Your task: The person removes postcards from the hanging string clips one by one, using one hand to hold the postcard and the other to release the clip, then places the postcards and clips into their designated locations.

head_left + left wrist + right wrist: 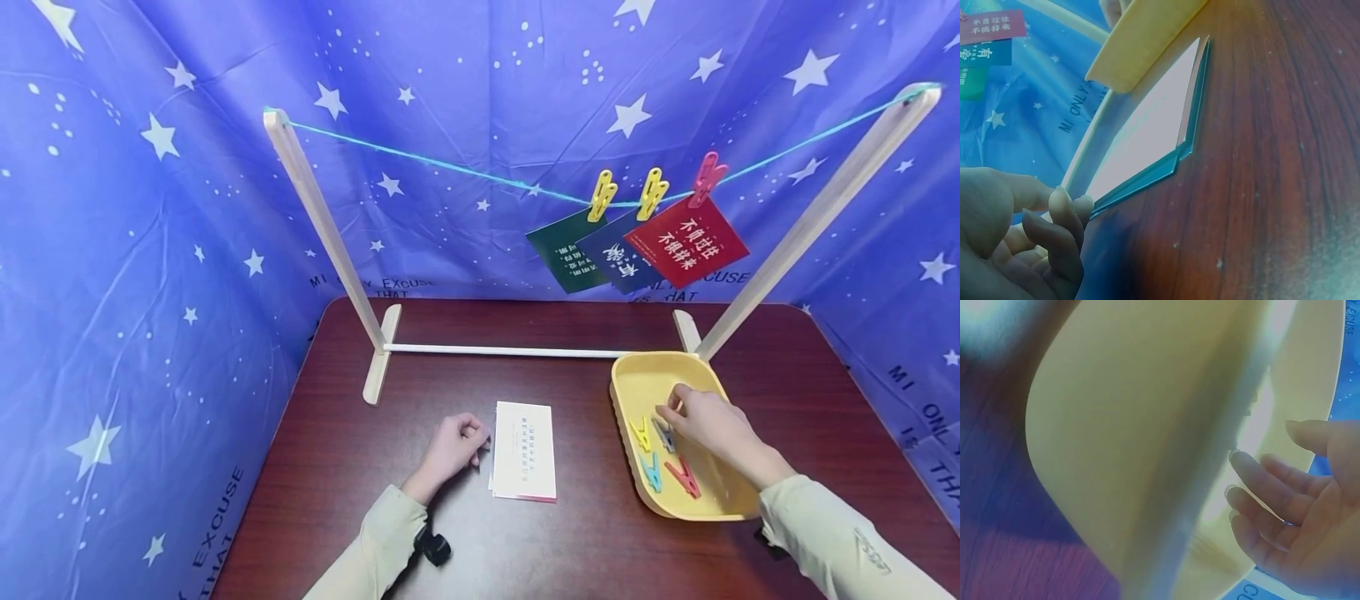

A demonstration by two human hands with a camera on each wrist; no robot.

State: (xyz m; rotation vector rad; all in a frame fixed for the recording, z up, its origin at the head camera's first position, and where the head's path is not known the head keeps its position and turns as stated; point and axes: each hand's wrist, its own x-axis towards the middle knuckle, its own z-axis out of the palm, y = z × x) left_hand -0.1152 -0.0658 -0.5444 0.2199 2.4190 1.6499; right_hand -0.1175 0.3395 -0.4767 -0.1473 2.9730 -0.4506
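Note:
My right hand [708,425] reaches into a yellow plastic basket [648,379], fingertips close to a grey clothespin [664,435]. In the right wrist view its thumb stands apart from the bent fingers, with nothing between them. A yellow clothespin [640,434], a blue clothespin [651,473] and a red clothespin [684,478] lie on the basket's floor. On the table, my left hand [452,450] rests with loosely curled fingers beside a stack of cards [523,450]. The top card is white with printed writing; in the left wrist view the fingertips are right by the stack's corner.
A wooden frame [322,225] with a green string [420,157] stands behind. Green [562,250], blue [611,250] and red [686,242] cards hang from it by two yellow clothespins and a pink one. The basket stands against the frame's right foot.

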